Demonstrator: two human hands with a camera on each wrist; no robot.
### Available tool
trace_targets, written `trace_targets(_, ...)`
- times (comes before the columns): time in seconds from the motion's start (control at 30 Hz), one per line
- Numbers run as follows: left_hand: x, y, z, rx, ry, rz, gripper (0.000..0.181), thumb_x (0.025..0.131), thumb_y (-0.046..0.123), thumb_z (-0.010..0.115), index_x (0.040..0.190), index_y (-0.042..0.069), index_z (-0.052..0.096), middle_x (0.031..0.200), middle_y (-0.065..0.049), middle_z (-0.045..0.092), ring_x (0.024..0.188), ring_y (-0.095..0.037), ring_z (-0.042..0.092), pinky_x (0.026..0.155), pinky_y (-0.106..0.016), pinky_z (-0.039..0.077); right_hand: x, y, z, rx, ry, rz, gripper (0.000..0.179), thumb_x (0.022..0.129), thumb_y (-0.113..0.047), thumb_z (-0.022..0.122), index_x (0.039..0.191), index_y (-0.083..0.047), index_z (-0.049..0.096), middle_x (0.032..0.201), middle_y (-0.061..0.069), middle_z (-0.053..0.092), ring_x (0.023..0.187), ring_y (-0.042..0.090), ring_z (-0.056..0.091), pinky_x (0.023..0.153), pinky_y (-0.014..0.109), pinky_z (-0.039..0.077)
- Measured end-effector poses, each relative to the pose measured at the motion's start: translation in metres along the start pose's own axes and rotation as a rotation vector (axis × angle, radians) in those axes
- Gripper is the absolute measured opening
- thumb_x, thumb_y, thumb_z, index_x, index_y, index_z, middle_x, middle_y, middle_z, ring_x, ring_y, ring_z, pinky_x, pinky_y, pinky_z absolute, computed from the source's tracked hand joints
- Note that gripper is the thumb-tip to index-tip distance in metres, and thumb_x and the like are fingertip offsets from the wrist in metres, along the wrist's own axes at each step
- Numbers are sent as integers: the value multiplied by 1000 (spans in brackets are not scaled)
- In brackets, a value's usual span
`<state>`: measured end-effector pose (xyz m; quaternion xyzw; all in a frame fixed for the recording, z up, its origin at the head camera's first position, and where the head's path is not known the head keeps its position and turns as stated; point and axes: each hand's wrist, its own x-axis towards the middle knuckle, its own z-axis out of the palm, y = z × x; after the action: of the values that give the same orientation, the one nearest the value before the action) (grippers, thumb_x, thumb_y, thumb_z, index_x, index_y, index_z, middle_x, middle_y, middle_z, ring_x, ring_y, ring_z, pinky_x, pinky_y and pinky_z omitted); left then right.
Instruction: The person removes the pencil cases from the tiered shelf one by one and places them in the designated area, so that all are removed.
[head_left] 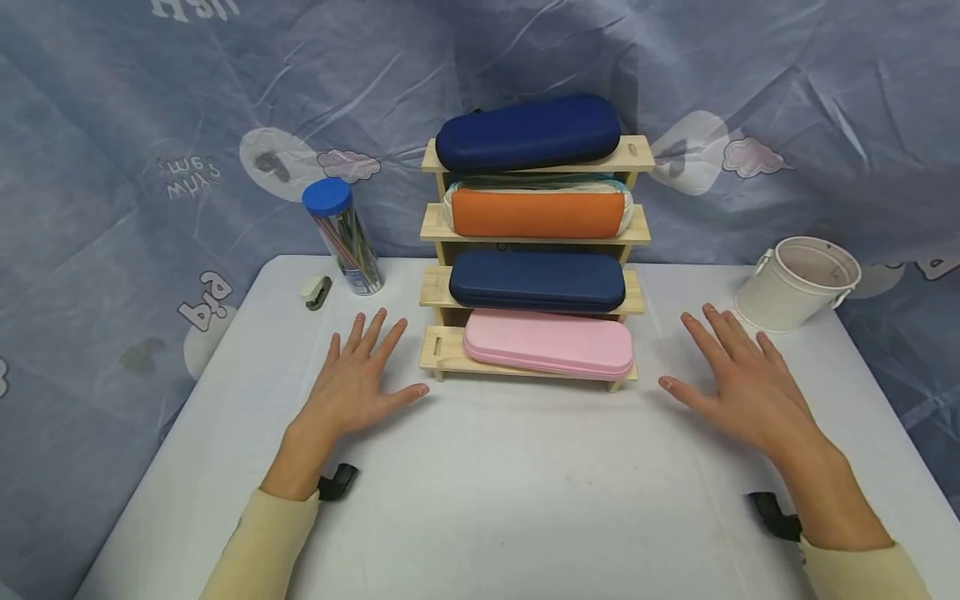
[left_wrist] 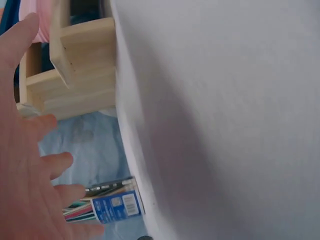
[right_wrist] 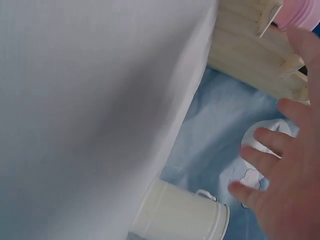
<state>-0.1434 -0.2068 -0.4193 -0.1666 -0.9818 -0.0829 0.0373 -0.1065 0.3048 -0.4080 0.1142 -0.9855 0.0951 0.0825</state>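
My left hand is spread over the white table, palm down, holding nothing. It is left of a stepped wooden rack, near a small stapler. Fingers spread as well, my right hand hovers right of the rack, close to a white metal bucket, also holding nothing. On the rack's tiers, top to bottom, lie a dark blue case, an orange and white pencil case, a navy case and a pink case. Both wrist views show the spread fingers apart from everything.
A clear jar with a blue lid, full of thin coloured sticks, stands at the back left of the table. A grey-blue printed cloth hangs behind and beside the table.
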Motion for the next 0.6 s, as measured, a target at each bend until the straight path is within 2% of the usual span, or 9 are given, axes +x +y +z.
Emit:
trace_targets(0.1,1,3,0,-176,-14,15,97,77,82,46,154,34,12,159,-1,12,144,-26,13,109,-56,23,1,-8,-1,137,63,-25,79,85,-52,67,150,-23,35,151,14,33,131,41,36,102,65,24)
trace_targets(0.17,3,6,2,-308,-30,20,95,79,76,53,154,35,12,158,3,16,143,-21,18,109,-50,26,1,-14,-1,243,79,-37,73,84,-46,71,147,-25,41,146,10,40,126,38,41,94,63,33)
trace_targets(0.3,7,14,5,-558,-54,15,93,80,63,65,154,31,17,155,9,23,140,-17,26,108,-44,32,4,-27,-3,423,46,-44,72,83,-41,75,146,-29,40,144,1,41,123,28,44,90,57,40)
trace_targets(0.37,10,17,7,-697,-67,20,93,81,54,72,153,27,20,154,8,26,139,-20,29,104,-44,37,6,-33,-4,478,29,-56,74,82,-39,76,146,-32,40,143,-3,42,121,23,46,90,51,42)
trace_targets(0.5,16,23,12,-929,-103,11,92,81,39,78,153,25,23,155,4,26,137,-23,33,97,-41,45,10,-42,-2,538,14,-100,75,80,-35,79,145,-33,41,142,-8,42,120,16,45,89,37,43)
trace_targets(0.6,20,26,15,-1028,-118,-23,89,83,34,77,153,24,23,155,2,25,136,-24,34,95,-40,46,13,-47,2,558,4,-126,76,79,-35,80,144,-32,42,143,-11,41,122,12,43,88,32,43)
